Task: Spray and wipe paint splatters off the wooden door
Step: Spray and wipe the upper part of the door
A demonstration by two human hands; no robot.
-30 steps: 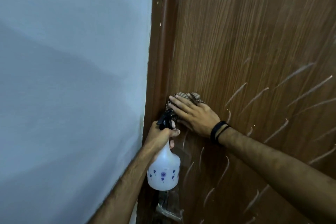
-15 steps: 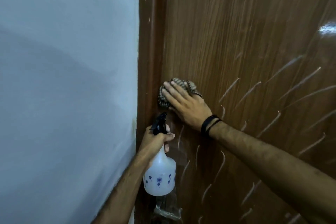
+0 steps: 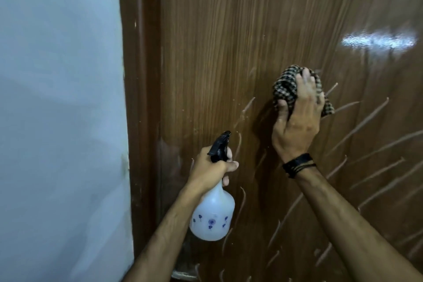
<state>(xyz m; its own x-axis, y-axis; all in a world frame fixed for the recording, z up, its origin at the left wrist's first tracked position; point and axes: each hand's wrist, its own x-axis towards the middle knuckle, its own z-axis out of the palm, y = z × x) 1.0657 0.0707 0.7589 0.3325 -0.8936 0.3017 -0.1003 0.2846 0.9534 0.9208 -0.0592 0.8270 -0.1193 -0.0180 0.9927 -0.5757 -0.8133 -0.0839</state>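
The brown wooden door [image 3: 229, 41] fills the right side, marked with pale curved streaks [image 3: 357, 128] and small pale specks near its left edge. My right hand [image 3: 297, 121] grips a bunched black-and-white checked cloth [image 3: 286, 87] and holds it against the door. My left hand [image 3: 212, 167] holds a white spray bottle [image 3: 212, 220] with blue flower prints by its neck, a finger at the black trigger head [image 3: 219, 144]. The nozzle points up and right toward the door, below and left of the cloth.
A pale blue-white wall [image 3: 57, 98] takes up the left side, meeting the dark brown door frame [image 3: 139, 98]. A bright light reflection [image 3: 377, 41] shines on the door's upper right. A metal fitting [image 3: 183, 272] shows low on the door's edge.
My right hand has carried the cloth away from the door's left edge to the right and turned more upright. The bottle in my left hand stays in about the same place.
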